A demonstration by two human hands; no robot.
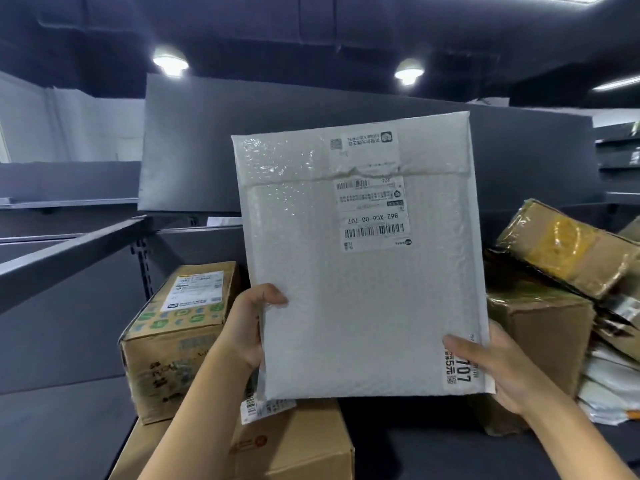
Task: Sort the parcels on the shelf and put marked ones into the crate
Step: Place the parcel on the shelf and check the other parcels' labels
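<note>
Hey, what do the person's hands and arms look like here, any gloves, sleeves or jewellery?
Both are bare. The left hand and the right hand wear no gloves, and no ring shows on the visible fingers. The left forearm and the right forearm run uncovered to the bottom edge of the view: no sleeve, watch or wristband shows.

one head-worn wide-angle view faces forward, close to the parcel (360, 271), with the shelf (62, 427) beyond.
</note>
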